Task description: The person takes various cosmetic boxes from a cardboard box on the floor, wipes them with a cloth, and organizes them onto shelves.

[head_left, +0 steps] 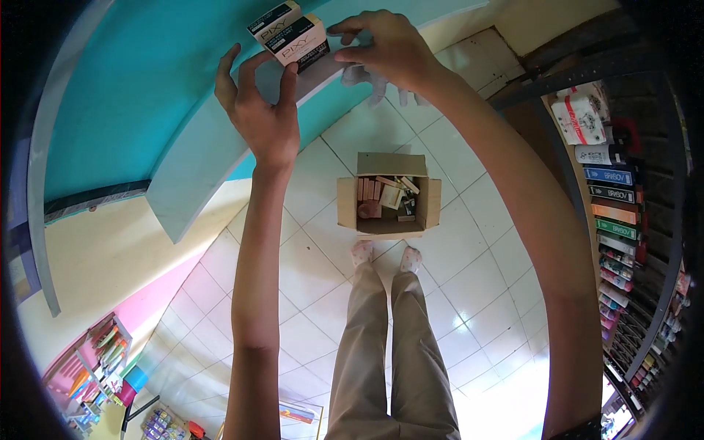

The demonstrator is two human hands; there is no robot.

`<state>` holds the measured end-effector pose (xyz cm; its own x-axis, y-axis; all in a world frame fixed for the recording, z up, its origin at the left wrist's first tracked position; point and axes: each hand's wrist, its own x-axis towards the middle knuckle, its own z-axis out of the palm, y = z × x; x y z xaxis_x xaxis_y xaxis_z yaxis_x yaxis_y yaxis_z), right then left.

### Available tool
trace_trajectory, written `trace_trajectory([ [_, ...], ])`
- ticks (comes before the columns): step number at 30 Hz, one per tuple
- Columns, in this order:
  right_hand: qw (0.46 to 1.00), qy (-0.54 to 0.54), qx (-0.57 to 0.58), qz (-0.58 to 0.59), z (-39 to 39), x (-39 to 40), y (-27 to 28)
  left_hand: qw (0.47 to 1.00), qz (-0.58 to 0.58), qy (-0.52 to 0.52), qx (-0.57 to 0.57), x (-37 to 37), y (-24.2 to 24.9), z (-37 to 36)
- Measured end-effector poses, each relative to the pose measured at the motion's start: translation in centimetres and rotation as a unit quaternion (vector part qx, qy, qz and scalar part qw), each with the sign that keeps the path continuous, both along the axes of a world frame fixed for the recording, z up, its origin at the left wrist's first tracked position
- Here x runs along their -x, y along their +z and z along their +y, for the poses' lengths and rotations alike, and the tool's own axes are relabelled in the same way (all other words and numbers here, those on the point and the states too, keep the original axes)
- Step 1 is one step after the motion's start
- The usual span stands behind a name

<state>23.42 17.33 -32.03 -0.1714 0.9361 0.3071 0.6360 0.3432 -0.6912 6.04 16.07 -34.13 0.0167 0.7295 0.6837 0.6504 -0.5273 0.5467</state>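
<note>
Two small black-and-cream boxes marked PIXY stand side by side on a pale shelf at the top, a rear box (273, 26) and a front box (301, 45). My left hand (265, 110) is open at their left, fingers spread, its thumb tip right at the front box's lower edge. On the other side, my right hand (389, 48) curves toward the front box with thumb and fingers apart, holding nothing. Below the right hand shows a grey, finger-like shape (367, 79).
An open cardboard box (389, 233) with small cartons inside sits on the tiled floor (315, 257) before my feet. The pale shelf (198, 169) juts from a turquoise wall (125, 88). Racks of products (614, 192) line the right; more goods (103, 359) stand lower left.
</note>
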Motion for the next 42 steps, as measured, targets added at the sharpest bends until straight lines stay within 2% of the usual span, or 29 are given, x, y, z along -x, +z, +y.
trace_trajectory([
  [2,1.000,0.002,-0.012,0.018,-0.8,-0.7,0.0,1.000,-0.005,0.003,-0.005,0.0,0.0,0.1],
  [7,0.990,-0.057,0.065,0.116,-3.2,-2.3,-0.2,1.000,-0.004,0.000,-0.003,0.2,-0.1,0.3],
  [11,0.995,-0.056,0.012,0.076,-5.2,-4.0,-0.1,1.000,0.000,-0.005,0.000,0.4,-0.2,0.3],
  [13,0.975,-0.087,0.084,0.186,-6.6,-4.3,0.5,1.000,-0.004,-0.007,-0.001,0.4,-0.1,0.2],
  [16,0.980,-0.104,0.085,0.150,-7.7,-5.2,0.7,1.000,-0.005,-0.009,-0.006,0.3,-0.2,0.3],
  [22,0.971,-0.120,0.111,0.176,-10.3,-5.8,0.1,1.000,0.017,-0.002,-0.017,0.4,0.0,0.3],
  [32,0.969,-0.167,0.137,0.120,-16.8,-8.9,-4.2,0.999,0.034,-0.001,-0.033,0.8,-0.7,-0.4],
  [33,0.955,-0.188,0.182,0.139,-17.4,-8.7,-3.9,0.999,0.036,0.005,-0.034,0.7,-0.7,-0.3],
  [37,0.941,-0.217,0.225,0.131,-19.9,-9.4,-4.1,0.998,0.052,0.016,-0.023,0.9,0.2,-1.2],
  [40,0.927,-0.241,0.262,0.119,-22.6,-9.6,-4.1,0.997,0.031,0.051,-0.045,1.6,0.5,-4.5],
  [42,0.906,-0.269,0.310,0.108,-25.8,-9.6,-4.9,0.997,0.003,0.082,-0.004,1.2,-0.6,-8.3],
])
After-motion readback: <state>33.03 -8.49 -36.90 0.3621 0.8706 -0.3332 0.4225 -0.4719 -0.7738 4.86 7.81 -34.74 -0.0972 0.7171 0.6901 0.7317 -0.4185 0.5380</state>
